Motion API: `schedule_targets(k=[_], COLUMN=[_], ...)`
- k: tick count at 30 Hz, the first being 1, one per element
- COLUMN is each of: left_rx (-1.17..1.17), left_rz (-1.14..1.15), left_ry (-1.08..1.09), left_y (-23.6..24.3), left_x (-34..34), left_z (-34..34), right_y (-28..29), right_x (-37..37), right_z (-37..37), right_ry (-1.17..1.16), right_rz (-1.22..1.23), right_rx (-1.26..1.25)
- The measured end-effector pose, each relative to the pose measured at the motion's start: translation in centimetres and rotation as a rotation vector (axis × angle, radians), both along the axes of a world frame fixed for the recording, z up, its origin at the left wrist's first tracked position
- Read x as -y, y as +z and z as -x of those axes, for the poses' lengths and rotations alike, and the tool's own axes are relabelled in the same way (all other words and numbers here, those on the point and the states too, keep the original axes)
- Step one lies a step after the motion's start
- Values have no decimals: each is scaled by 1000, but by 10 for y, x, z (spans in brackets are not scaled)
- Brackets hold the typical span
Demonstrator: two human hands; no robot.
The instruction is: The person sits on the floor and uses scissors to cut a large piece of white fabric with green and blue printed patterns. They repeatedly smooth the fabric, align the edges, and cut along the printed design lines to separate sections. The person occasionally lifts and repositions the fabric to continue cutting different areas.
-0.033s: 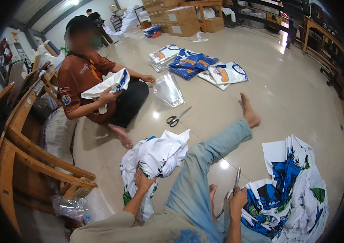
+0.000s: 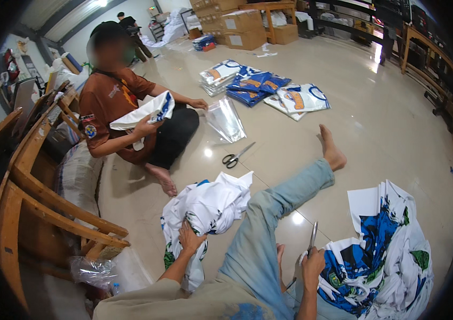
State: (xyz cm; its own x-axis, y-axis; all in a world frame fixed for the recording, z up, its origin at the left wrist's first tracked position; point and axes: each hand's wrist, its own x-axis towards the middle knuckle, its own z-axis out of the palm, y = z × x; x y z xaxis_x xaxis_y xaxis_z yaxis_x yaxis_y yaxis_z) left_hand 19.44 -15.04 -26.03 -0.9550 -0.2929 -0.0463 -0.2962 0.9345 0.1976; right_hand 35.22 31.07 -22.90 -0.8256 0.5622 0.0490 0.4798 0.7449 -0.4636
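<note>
My left hand (image 2: 190, 240) presses into a bunched white cloth (image 2: 218, 197) printed in green and blue, its fingers curled on the fabric. The cloth lies on the floor left of my outstretched leg. My right hand (image 2: 313, 262) is closed around scissors (image 2: 313, 234), with a metal part pointing away from me; my fingers hide the middle. Just right of that hand spreads a heap of white cloth (image 2: 397, 266) with blue and green print. Dark-handled scissors (image 2: 237, 156) lie on the tiles beyond my leg.
A person (image 2: 117, 106) sits at the left, holding a folded white garment (image 2: 144, 112) and touching clear plastic bags (image 2: 226, 120). Bagged blue and white garments (image 2: 258, 82) lie farther off. Wooden furniture (image 2: 61, 205) lines the left side; cardboard boxes (image 2: 245, 32) stand at the back.
The whole view has shifted slightly. Both hands keep their places on the cloth and the scissors.
</note>
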Motion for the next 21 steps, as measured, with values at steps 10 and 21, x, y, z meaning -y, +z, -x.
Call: schedule_targets(k=[10,21], left_rx=[-86,55], left_rz=[-389,-850], left_ry=[60,-136], left_y=[14,17], left_x=[10,-86], left_z=[24,10], right_y=[-18,-9], right_x=[2,8], right_z=[-24,48], right_ry=[142,173], right_rz=[399,555], right_rx=[-227,-471])
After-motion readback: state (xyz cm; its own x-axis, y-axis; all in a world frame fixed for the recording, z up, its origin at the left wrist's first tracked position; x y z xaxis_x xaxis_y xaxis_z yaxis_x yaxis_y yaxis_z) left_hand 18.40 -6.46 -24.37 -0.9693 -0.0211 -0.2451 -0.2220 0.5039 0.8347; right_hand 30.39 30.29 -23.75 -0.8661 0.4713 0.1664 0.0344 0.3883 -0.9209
